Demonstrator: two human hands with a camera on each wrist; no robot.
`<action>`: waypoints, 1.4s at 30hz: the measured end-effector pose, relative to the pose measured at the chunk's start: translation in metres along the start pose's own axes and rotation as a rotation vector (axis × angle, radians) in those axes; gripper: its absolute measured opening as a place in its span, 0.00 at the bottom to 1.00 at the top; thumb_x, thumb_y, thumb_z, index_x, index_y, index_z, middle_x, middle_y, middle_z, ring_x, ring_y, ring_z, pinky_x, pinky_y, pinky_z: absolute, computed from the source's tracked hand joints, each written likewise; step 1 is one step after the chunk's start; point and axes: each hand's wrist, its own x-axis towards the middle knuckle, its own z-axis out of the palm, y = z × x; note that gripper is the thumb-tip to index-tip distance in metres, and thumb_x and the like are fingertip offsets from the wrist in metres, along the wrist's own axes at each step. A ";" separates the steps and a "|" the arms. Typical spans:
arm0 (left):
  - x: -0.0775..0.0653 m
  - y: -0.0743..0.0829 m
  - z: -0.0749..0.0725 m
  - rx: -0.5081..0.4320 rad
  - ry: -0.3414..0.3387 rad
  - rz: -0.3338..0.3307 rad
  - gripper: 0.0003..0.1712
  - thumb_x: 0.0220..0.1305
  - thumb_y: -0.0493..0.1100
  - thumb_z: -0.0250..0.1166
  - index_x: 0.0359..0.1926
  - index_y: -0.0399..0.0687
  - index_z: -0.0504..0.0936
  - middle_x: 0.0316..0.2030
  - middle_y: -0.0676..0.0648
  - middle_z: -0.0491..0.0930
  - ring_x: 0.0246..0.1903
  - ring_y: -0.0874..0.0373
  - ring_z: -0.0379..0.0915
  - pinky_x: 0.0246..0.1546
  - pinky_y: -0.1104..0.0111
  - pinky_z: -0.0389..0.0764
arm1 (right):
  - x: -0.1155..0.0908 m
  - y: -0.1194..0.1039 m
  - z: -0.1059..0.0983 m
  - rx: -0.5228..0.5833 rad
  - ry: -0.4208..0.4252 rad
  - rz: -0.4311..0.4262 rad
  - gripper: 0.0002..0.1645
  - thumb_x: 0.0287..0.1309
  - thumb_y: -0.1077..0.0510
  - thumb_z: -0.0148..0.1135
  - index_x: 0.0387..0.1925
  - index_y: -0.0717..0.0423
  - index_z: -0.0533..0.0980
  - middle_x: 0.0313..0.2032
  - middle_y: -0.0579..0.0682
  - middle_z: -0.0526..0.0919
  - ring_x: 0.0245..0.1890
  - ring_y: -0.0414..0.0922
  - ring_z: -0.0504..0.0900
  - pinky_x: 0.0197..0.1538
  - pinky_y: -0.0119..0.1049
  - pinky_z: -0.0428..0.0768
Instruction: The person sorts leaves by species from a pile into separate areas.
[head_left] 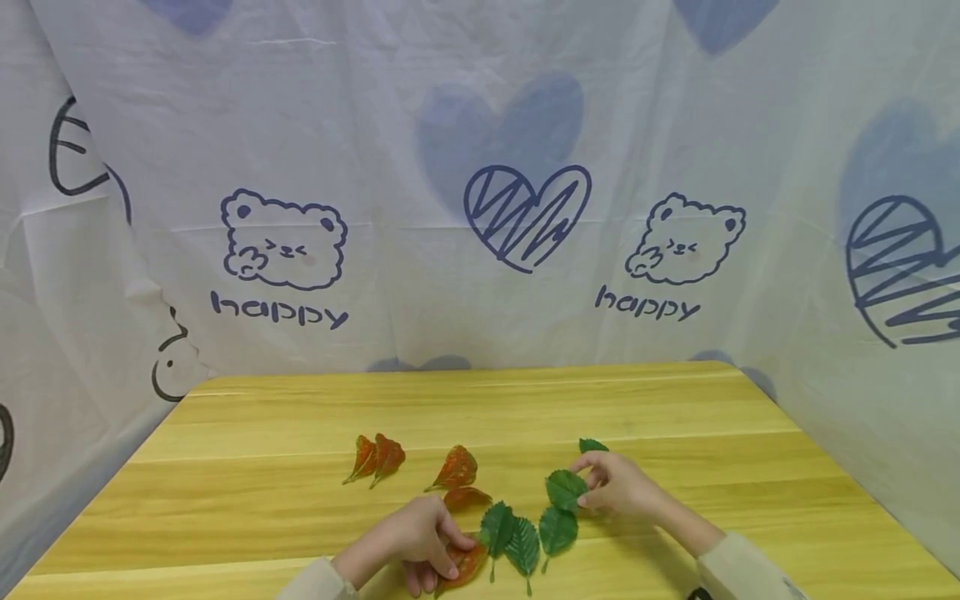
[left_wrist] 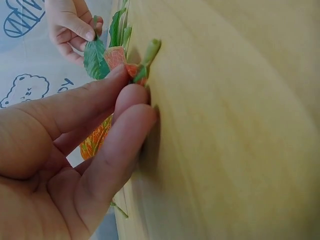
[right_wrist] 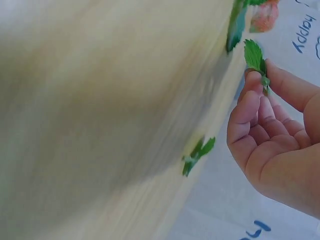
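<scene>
In the head view my left hand (head_left: pixel 423 542) pinches a red-orange leaf (head_left: pixel 467 564) between thumb and fingertips, low over the near part of the table. The left wrist view shows that leaf's green stem end (left_wrist: pixel 151 51) poking out past the fingertips. My right hand (head_left: pixel 622 485) pinches a green leaf (head_left: pixel 566 489) by its stem end, raised off the wood in the right wrist view (right_wrist: pixel 254 55). Below it in the head view lies another green leaf (head_left: pixel 558 531). Two more overlap between the hands, one of them a ribbed green leaf (head_left: pixel 522 546).
On the yellow wooden table (head_left: pixel 262 425), a pair of red leaves (head_left: pixel 387 457) overlaps at the left. Another red leaf (head_left: pixel 457 468) lies nearer the middle, with a curled one (head_left: pixel 467 498) below it. Beyond my right hand is a green leaf (head_left: pixel 592 446). A printed curtain (head_left: pixel 420 292) hangs behind.
</scene>
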 end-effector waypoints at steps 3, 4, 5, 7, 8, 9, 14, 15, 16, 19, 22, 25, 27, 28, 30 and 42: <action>0.000 -0.001 0.000 0.004 -0.002 0.004 0.17 0.39 0.28 0.70 0.35 0.43 0.84 0.14 0.45 0.78 0.05 0.65 0.66 0.09 0.65 0.74 | -0.003 0.001 -0.006 0.040 -0.009 -0.011 0.25 0.49 0.71 0.60 0.50 0.73 0.67 0.23 0.50 0.69 0.16 0.38 0.63 0.18 0.27 0.66; 0.001 -0.001 0.001 0.006 -0.001 0.005 0.17 0.39 0.28 0.70 0.35 0.43 0.84 0.14 0.45 0.78 0.05 0.65 0.66 0.09 0.65 0.74 | -0.004 0.001 -0.008 0.049 -0.013 -0.019 0.25 0.50 0.71 0.59 0.51 0.74 0.67 0.22 0.50 0.69 0.15 0.38 0.62 0.18 0.27 0.65; 0.001 -0.001 0.001 0.006 0.001 0.004 0.16 0.39 0.28 0.70 0.35 0.43 0.84 0.13 0.45 0.78 0.05 0.65 0.66 0.09 0.65 0.74 | -0.005 0.002 -0.010 0.048 -0.010 -0.027 0.24 0.50 0.70 0.59 0.51 0.74 0.67 0.22 0.50 0.69 0.15 0.38 0.63 0.18 0.28 0.65; 0.001 -0.001 0.001 0.010 0.003 0.004 0.16 0.39 0.28 0.70 0.34 0.43 0.84 0.13 0.45 0.78 0.05 0.65 0.66 0.09 0.65 0.74 | -0.007 0.003 -0.015 0.022 0.006 -0.045 0.21 0.51 0.69 0.59 0.48 0.73 0.70 0.22 0.49 0.70 0.16 0.39 0.65 0.19 0.29 0.67; 0.001 -0.001 0.001 0.012 0.006 0.004 0.16 0.39 0.28 0.70 0.34 0.43 0.84 0.13 0.45 0.78 0.05 0.65 0.66 0.09 0.65 0.74 | -0.008 0.004 -0.017 0.006 0.019 -0.051 0.19 0.51 0.69 0.59 0.47 0.72 0.72 0.21 0.49 0.70 0.17 0.40 0.67 0.19 0.31 0.68; 0.001 -0.001 0.001 0.011 0.007 0.003 0.16 0.39 0.28 0.70 0.34 0.43 0.84 0.12 0.45 0.77 0.05 0.64 0.66 0.09 0.65 0.74 | -0.008 0.005 -0.019 -0.016 0.038 -0.053 0.17 0.51 0.68 0.60 0.45 0.71 0.74 0.22 0.49 0.71 0.18 0.42 0.69 0.19 0.33 0.70; 0.001 -0.001 0.001 0.008 0.011 0.007 0.16 0.38 0.28 0.70 0.34 0.43 0.84 0.11 0.45 0.77 0.05 0.64 0.67 0.09 0.65 0.74 | -0.009 0.008 -0.029 -0.029 0.125 -0.020 0.14 0.51 0.67 0.60 0.42 0.70 0.76 0.23 0.51 0.74 0.21 0.49 0.74 0.22 0.41 0.75; 0.001 -0.001 0.001 0.007 0.010 0.008 0.16 0.38 0.28 0.70 0.34 0.43 0.84 0.11 0.45 0.77 0.05 0.64 0.67 0.09 0.65 0.74 | -0.009 0.008 -0.032 -0.023 0.142 -0.016 0.14 0.51 0.67 0.60 0.42 0.71 0.76 0.23 0.51 0.75 0.21 0.50 0.74 0.22 0.42 0.75; 0.000 -0.001 0.001 0.006 0.009 0.008 0.16 0.38 0.28 0.70 0.34 0.43 0.84 0.11 0.45 0.77 0.05 0.64 0.67 0.09 0.65 0.74 | -0.010 0.009 -0.034 -0.016 0.155 -0.014 0.15 0.52 0.67 0.60 0.42 0.72 0.75 0.23 0.52 0.75 0.21 0.50 0.74 0.23 0.42 0.75; 0.000 -0.002 0.001 0.007 0.006 0.007 0.16 0.38 0.28 0.70 0.34 0.43 0.84 0.11 0.45 0.77 0.04 0.64 0.66 0.09 0.65 0.74 | -0.010 0.009 -0.041 -0.008 0.201 -0.002 0.16 0.52 0.66 0.60 0.43 0.72 0.75 0.24 0.54 0.77 0.22 0.49 0.74 0.24 0.41 0.75; 0.001 -0.001 0.001 0.007 0.009 0.003 0.16 0.38 0.28 0.70 0.33 0.43 0.84 0.11 0.45 0.77 0.04 0.64 0.67 0.09 0.65 0.74 | -0.010 0.009 -0.047 -0.003 0.249 0.028 0.17 0.53 0.65 0.59 0.44 0.72 0.74 0.25 0.55 0.77 0.24 0.49 0.74 0.25 0.40 0.75; 0.001 0.000 0.001 0.005 0.010 -0.002 0.15 0.38 0.28 0.70 0.33 0.44 0.84 0.10 0.44 0.76 0.04 0.63 0.67 0.09 0.64 0.74 | -0.008 0.011 -0.053 -0.007 0.288 0.065 0.17 0.54 0.65 0.58 0.46 0.72 0.74 0.27 0.55 0.77 0.26 0.49 0.75 0.27 0.40 0.76; 0.001 0.000 0.001 0.001 0.009 -0.004 0.15 0.39 0.28 0.70 0.33 0.43 0.84 0.10 0.44 0.76 0.04 0.63 0.66 0.09 0.64 0.74 | -0.007 0.012 -0.055 0.002 0.305 0.089 0.18 0.55 0.65 0.57 0.47 0.72 0.73 0.28 0.55 0.78 0.26 0.49 0.75 0.27 0.40 0.76; 0.001 0.000 0.001 0.001 0.007 -0.004 0.15 0.39 0.28 0.70 0.33 0.43 0.84 0.10 0.44 0.76 0.04 0.64 0.66 0.09 0.64 0.74 | -0.007 0.013 -0.056 0.000 0.311 0.097 0.18 0.55 0.66 0.57 0.47 0.72 0.72 0.28 0.55 0.77 0.26 0.49 0.75 0.28 0.40 0.76; 0.001 -0.001 0.000 -0.004 0.002 -0.002 0.16 0.39 0.28 0.70 0.33 0.43 0.84 0.10 0.43 0.76 0.04 0.64 0.66 0.09 0.64 0.74 | -0.006 0.016 -0.058 0.005 0.321 0.119 0.18 0.56 0.66 0.56 0.48 0.73 0.72 0.29 0.54 0.77 0.26 0.48 0.74 0.28 0.40 0.75; 0.001 -0.001 0.000 -0.008 -0.003 0.000 0.15 0.39 0.28 0.70 0.33 0.44 0.84 0.09 0.42 0.75 0.04 0.64 0.66 0.08 0.64 0.74 | 0.002 0.037 -0.061 0.050 0.305 0.233 0.18 0.51 0.75 0.54 0.46 0.80 0.68 0.19 0.47 0.66 0.13 0.38 0.59 0.19 0.30 0.65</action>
